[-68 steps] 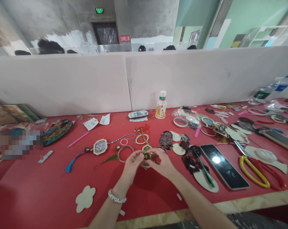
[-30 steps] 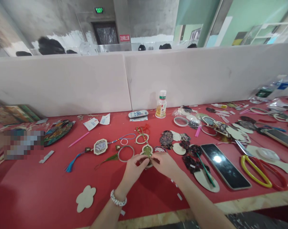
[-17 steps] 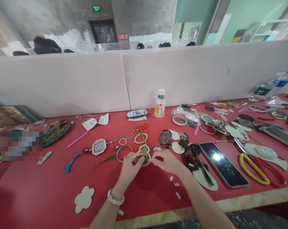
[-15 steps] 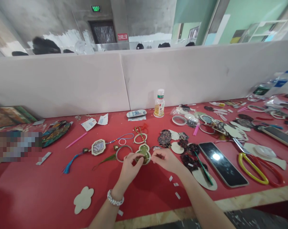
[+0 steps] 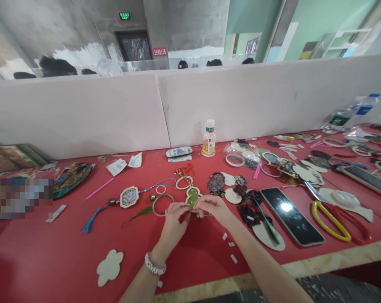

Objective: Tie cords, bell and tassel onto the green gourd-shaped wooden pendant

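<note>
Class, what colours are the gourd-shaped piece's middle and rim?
The gourd-shaped piece has a green middle and cream rim, best seen in the head view.

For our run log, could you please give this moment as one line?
left hand: at lower edge of gourd pendant | right hand: over its lower part | phone: on red table

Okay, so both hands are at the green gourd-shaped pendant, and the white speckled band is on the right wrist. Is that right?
Not quite: the white speckled band is on the left wrist, as the head view shows. The left hand and right hand are indeed both at the green gourd-shaped pendant.
</note>
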### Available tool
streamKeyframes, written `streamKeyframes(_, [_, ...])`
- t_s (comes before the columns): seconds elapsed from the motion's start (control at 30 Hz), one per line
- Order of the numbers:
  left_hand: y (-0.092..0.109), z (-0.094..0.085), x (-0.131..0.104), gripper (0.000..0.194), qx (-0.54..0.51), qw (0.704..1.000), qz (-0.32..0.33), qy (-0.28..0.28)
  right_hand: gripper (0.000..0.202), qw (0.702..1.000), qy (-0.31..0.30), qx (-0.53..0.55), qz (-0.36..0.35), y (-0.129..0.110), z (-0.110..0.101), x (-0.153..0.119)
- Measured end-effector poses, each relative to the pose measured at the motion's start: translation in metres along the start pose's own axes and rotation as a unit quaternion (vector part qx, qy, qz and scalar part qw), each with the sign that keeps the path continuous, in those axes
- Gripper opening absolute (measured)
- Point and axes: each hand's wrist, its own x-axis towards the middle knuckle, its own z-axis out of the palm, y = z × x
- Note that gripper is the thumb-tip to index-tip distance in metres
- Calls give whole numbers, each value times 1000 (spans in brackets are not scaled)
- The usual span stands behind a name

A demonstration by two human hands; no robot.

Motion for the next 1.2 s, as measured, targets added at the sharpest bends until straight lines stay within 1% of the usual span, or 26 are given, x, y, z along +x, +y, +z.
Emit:
streamKeyframes(0.17, [1, -3, 1, 10, -7, 999, -32, 8, 26, 1000, 4, 19, 9, 1, 3, 1])
streamKeyframes(0.23, [4, -6, 1, 11, -1, 999, -44, 9, 25, 1000, 5, 24, 10, 2, 3, 1])
streamKeyframes(0.3, [8, -9, 2, 16, -4, 999, -54, 8, 25, 1000, 5, 27, 11, 3, 4, 1])
streamKeyframes(0.4, [12, -11, 2, 33, -34, 998, -60, 3, 25, 1000, 8, 28, 8, 4, 3, 0])
streamKeyframes(0.43, [12, -11, 2, 35, -44, 997, -61, 6, 25, 999, 9, 31, 7, 5, 2, 0])
streamKeyframes(0.47, [12, -11, 2, 32, -52, 997, -63, 12, 25, 999, 9, 34, 7, 6, 2, 1])
streamKeyframes(0.5, [10, -10, 1, 26, -65, 995, -67, 21, 25, 999, 11, 38, 9, 7, 2, 1])
streamKeyframes(0.53, [9, -8, 1, 17, -86, 993, -75, 25, 24, 999, 14, 42, 11, 8, 1, 1])
streamKeyframes(0.57, [7, -7, 1, 14, -117, 989, -87, 27, 24, 999, 17, 45, 15, 9, 1, 1])
streamKeyframes(0.63, [4, -6, 0, 21, -186, 976, -114, 18, 23, 998, 24, 51, 22, 11, 0, 2])
streamKeyframes(0.7, [4, -6, -1, 20, -238, 962, -134, 3, 24, 998, 27, 57, 29, 14, -1, 3])
streamKeyframes(0.73, [5, -7, -2, 27, -258, 956, -140, -1, 24, 997, 28, 60, 32, 15, -1, 3])
streamKeyframes(0.8, [7, -9, -2, 47, -289, 946, -145, 0, 24, 997, 28, 67, 38, 17, -2, 3])
streamKeyframes(0.83, [8, -9, -2, 50, -295, 944, -144, 5, 23, 996, 27, 71, 40, 17, -1, 3])
streamKeyframes(0.87, [8, -10, -2, 47, -292, 946, -139, 14, 23, 996, 26, 76, 41, 18, -1, 3])
streamKeyframes(0.93, [9, -10, 0, 28, -253, 960, -116, 42, 22, 995, 21, 89, 40, 19, -1, 2])
streamKeyframes(1.0, [9, -10, 1, 38, -203, 974, -80, 59, 21, 994, 13, 101, 38, 20, 0, 2])
streamKeyframes(1.03, [8, -10, 1, 37, -181, 980, -60, 54, 20, 994, 9, 105, 38, 21, 1, 2])
streamKeyframes(1.1, [9, -10, 1, 21, -150, 988, -34, 32, 19, 994, 6, 104, 35, 21, 3, 2])
streamKeyframes(1.13, [9, -10, 1, 16, -142, 989, -30, 21, 20, 995, 9, 95, 31, 21, 4, 2])
streamKeyframes(1.2, [9, -10, 1, 16, -139, 989, -41, 12, 22, 998, 17, 60, 15, 20, 6, 3])
